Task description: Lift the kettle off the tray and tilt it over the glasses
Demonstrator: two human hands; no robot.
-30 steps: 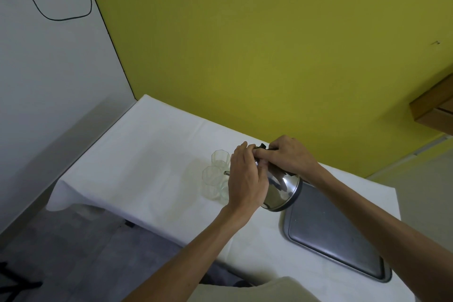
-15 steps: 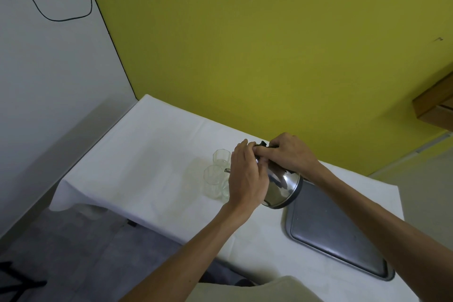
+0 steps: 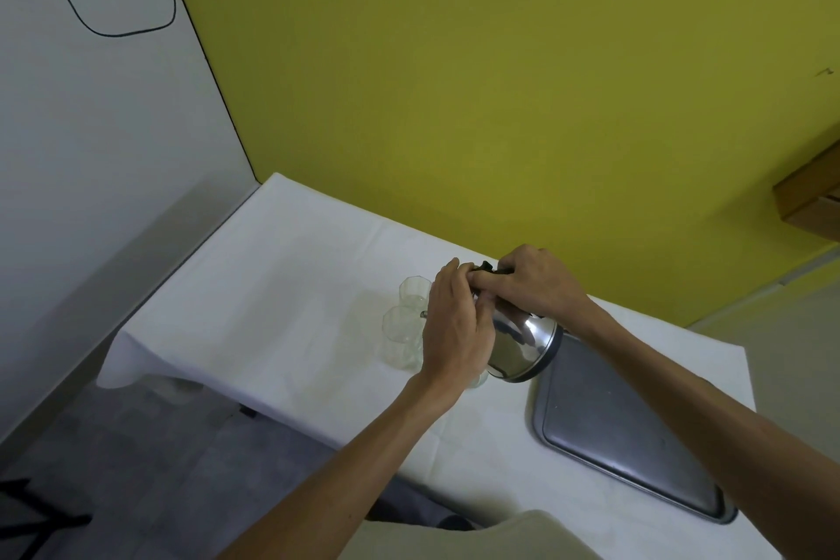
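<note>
White tablecloth lies bare leftward; both hands' fingers clamp the tilted kettle, seemingly over glasses.

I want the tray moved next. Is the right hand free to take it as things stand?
Probably not yet: the right hand grips the handle of the tilted kettle, with the left hand on it too. The tray lies bare just beneath.
</note>
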